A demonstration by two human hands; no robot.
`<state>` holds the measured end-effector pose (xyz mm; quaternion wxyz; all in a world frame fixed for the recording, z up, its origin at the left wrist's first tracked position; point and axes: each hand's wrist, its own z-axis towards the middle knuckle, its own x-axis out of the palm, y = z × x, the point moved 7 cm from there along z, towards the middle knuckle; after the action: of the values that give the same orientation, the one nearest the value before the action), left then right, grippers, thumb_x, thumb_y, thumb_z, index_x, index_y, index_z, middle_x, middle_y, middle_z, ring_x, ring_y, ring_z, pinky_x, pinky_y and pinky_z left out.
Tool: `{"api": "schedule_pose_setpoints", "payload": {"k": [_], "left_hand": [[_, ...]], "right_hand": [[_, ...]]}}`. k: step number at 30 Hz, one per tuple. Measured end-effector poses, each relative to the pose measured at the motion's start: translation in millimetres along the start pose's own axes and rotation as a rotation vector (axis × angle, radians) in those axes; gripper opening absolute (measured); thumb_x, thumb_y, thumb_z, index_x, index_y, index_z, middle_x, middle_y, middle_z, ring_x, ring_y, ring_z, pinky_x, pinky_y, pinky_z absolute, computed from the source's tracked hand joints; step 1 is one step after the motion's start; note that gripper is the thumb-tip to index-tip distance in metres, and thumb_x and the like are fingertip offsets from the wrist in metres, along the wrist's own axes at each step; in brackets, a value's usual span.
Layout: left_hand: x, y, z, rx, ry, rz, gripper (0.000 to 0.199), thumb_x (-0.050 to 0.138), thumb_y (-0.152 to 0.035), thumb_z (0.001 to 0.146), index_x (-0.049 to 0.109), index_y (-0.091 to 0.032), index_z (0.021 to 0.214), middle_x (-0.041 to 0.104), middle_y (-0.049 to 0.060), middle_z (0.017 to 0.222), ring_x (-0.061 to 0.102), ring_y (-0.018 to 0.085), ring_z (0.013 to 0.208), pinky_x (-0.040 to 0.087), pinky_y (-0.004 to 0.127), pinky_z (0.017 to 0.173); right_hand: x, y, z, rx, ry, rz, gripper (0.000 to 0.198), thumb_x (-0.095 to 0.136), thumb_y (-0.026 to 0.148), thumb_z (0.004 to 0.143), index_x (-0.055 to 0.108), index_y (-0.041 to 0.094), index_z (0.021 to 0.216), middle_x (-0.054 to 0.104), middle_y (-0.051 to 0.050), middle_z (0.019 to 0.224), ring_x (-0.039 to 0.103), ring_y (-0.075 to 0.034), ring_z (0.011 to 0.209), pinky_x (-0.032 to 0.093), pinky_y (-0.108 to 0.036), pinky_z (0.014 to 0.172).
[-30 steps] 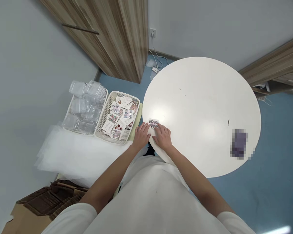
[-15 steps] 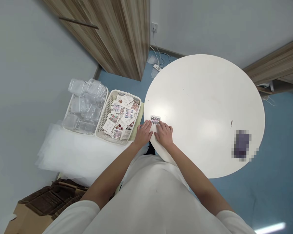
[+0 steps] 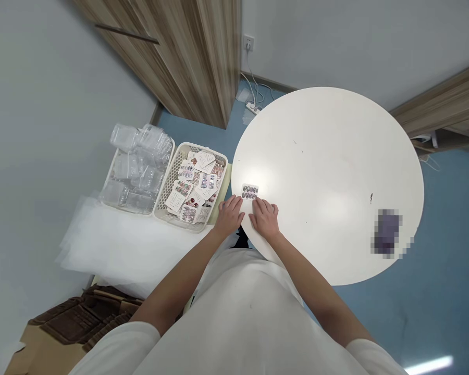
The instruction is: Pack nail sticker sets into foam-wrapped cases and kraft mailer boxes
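A small white card of press-on nails [image 3: 250,191] lies flat on the round white table [image 3: 328,140], close to its left edge. My left hand [image 3: 229,214] rests at the table's rim, fingers stretched toward the card's lower left corner. On the other side, my right hand [image 3: 264,216] lies on the tabletop with its fingertips at the card's lower right corner. Both hands have their fingers extended, and neither is closed around the card. Whether the fingertips press on the card or only sit beside it, I cannot tell.
Left of the table stands a white basket [image 3: 172,179] of nail cards, beside another basket [image 3: 113,200] of clear plastic boxes. White plastic sheeting [image 3: 113,242] and a cardboard box [image 3: 42,349] lie nearer me. A blurred-out dark object [image 3: 386,232] sits on the table's right.
My fingers have drawn back slightly toward me from the card, so more of its lower part shows. The card stays nearly in place.
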<state>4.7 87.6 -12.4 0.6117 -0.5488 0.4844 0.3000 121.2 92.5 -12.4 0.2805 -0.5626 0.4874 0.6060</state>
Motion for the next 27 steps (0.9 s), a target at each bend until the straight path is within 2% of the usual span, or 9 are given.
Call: {"api": "schedule_pose_setpoints", "payload": {"k": [8, 15, 20, 27], "left_hand": [[-1, -2, 0, -0.001, -0.008, 0.021, 0.043, 0.032, -0.031, 0.085, 0.039, -0.014, 0.124, 0.043, 0.010, 0.130, 0.031, 0.024, 0.123, 0.024, 0.041, 0.094], [-7, -9, -12, -0.062, -0.036, -0.026, 0.042, 0.035, -0.028, 0.083, 0.041, -0.015, 0.123, 0.044, 0.011, 0.128, 0.031, 0.025, 0.123, 0.025, 0.041, 0.095], [-10, -21, -41, -0.152, -0.077, -0.069, 0.040, 0.035, -0.029, 0.083, 0.043, -0.016, 0.121, 0.045, 0.010, 0.127, 0.032, 0.025, 0.123, 0.026, 0.042, 0.096], [-10, -32, -109, -0.366, -0.142, -0.045, 0.037, 0.034, -0.029, 0.083, 0.048, -0.019, 0.116, 0.045, 0.009, 0.127, 0.034, 0.026, 0.121, 0.032, 0.043, 0.093]], "right_hand": [[-2, 3, -1, 0.012, 0.001, -0.029, 0.045, 0.032, 0.031, 0.085, 0.035, 0.014, 0.127, 0.039, -0.014, 0.131, 0.032, -0.026, 0.116, 0.018, -0.045, 0.094], [-15, 2, -25, -0.007, 0.005, -0.043, 0.044, 0.035, 0.033, 0.084, 0.036, 0.017, 0.126, 0.040, -0.014, 0.129, 0.034, -0.026, 0.115, 0.020, -0.043, 0.093], [-24, 1, -51, -0.108, -0.014, -0.002, 0.040, 0.037, 0.029, 0.084, 0.039, 0.019, 0.123, 0.044, -0.012, 0.126, 0.038, -0.024, 0.113, 0.023, -0.041, 0.092], [-22, 10, -87, -0.331, 0.002, 0.112, 0.038, 0.038, 0.022, 0.082, 0.042, 0.021, 0.120, 0.048, -0.010, 0.122, 0.042, -0.022, 0.109, 0.026, -0.039, 0.090]]}}
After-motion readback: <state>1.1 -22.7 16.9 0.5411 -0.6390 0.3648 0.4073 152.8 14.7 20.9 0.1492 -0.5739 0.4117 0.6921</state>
